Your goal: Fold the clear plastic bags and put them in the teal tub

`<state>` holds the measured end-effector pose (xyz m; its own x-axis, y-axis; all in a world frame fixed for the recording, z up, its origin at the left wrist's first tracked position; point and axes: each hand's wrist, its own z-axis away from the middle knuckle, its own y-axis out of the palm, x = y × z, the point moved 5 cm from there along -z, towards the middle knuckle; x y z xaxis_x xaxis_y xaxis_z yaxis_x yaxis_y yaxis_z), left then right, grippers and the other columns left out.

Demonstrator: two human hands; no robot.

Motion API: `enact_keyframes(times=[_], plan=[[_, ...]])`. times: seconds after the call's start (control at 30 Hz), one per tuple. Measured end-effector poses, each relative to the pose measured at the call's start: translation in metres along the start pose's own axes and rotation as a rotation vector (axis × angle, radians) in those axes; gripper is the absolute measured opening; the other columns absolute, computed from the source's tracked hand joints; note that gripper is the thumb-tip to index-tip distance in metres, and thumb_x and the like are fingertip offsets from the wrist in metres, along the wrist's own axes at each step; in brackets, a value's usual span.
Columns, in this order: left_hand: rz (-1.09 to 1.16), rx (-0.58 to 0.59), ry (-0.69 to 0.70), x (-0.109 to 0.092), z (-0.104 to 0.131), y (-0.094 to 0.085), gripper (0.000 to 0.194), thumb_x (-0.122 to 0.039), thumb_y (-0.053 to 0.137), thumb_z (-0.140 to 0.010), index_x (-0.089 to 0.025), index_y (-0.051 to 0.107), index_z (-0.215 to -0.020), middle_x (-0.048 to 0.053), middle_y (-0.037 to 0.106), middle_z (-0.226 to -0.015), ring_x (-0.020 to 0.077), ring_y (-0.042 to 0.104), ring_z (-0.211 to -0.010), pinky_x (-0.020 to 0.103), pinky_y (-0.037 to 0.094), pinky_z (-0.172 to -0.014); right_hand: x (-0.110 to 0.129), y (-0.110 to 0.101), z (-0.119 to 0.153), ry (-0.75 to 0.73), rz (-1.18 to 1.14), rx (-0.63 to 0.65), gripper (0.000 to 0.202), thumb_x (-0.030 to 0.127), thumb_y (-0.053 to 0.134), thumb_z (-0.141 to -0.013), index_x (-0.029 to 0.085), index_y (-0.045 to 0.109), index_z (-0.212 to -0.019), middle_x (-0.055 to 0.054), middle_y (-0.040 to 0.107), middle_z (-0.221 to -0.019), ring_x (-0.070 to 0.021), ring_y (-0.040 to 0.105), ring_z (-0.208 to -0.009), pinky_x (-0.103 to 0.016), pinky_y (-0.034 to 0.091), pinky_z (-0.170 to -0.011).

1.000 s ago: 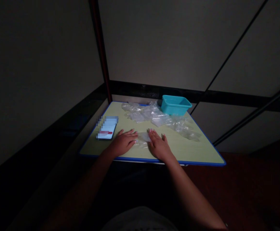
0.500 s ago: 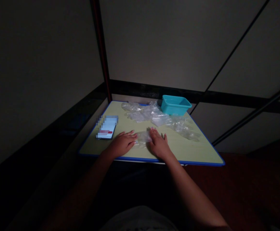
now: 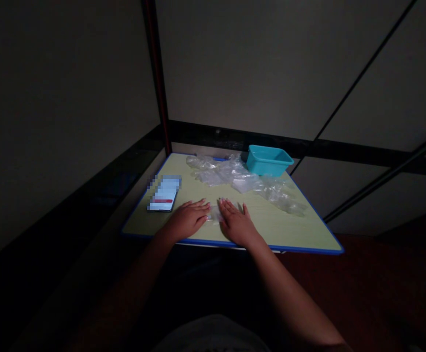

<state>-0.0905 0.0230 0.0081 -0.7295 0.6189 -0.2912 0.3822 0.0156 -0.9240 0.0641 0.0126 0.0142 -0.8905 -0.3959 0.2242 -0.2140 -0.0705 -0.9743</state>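
Observation:
A clear plastic bag (image 3: 214, 214) lies flat near the front of the small table (image 3: 289, 230), mostly covered by my hands. My left hand (image 3: 190, 219) rests palm down with fingers stretched out, its fingertips on the bag's left end. Flat on the bag's right part is my right hand (image 3: 236, 221), fingers extended and the thumb side toward the left hand. Only a narrow strip of the plastic shows between the two hands. Farther back, several crumpled clear plastic bags (image 3: 242, 178) are spread across the table.
A turquoise plastic basket (image 3: 267, 161) stands at the table's back right corner. On the left lies a phone (image 3: 165, 193) with its screen lit, partly blurred out. Blue edging (image 3: 315, 250) runs round the tabletop, and wall panels (image 3: 242, 73) rise behind it.
My right hand has slid left across the plastic bag, closer to my left hand, and covers more of it. My left hand stays nearly in place.

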Motion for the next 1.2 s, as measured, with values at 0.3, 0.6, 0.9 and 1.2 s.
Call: enact_keyframes(times=[0.3,0.6,0.9,1.2], plan=[[0.067,-0.068,-0.039,0.014,0.005,-0.002,0.040,-0.022,0.042,-0.090,-0.022,0.056,-0.128,0.007,0.054,-0.135,0.0206,0.043,-0.131,0.046,0.032,-0.107,-0.003,0.002,-0.001,0.012,0.021,0.016,0.059,0.023,0.029,-0.091,0.015,0.021,-0.148,-0.008,0.024,-0.153,-0.0178,0.020,-0.142,-0.056,0.006,-0.113],[0.023,0.005,-0.042,0.019,0.013,-0.005,0.035,-0.033,0.052,-0.089,-0.024,0.060,-0.122,0.006,0.054,-0.136,0.0219,0.040,-0.133,0.049,0.029,-0.108,-0.006,0.003,-0.002,0.012,0.010,0.030,0.058,0.025,0.029,-0.092,0.017,0.020,-0.149,-0.008,0.022,-0.154,-0.0180,0.019,-0.142,-0.057,0.004,-0.112],[0.010,-0.027,-0.027,0.016,0.013,-0.004,0.037,-0.037,0.052,-0.089,-0.023,0.060,-0.122,0.007,0.056,-0.133,0.0196,0.047,-0.128,0.044,0.029,-0.109,-0.013,-0.009,-0.005,0.091,-0.040,-0.039,0.053,0.027,0.025,-0.096,0.020,0.023,-0.148,-0.007,0.025,-0.153,-0.0192,0.021,-0.142,-0.059,0.006,-0.112],[-0.021,-0.040,-0.025,0.014,0.013,-0.004,0.038,-0.037,0.053,-0.089,-0.022,0.059,-0.124,0.007,0.057,-0.132,0.0204,0.047,-0.128,0.043,0.032,-0.108,0.000,-0.008,-0.008,0.080,0.049,-0.103,0.056,0.024,0.030,-0.093,0.021,0.021,-0.149,-0.008,0.024,-0.154,-0.0203,0.020,-0.142,-0.061,-0.004,-0.110]])
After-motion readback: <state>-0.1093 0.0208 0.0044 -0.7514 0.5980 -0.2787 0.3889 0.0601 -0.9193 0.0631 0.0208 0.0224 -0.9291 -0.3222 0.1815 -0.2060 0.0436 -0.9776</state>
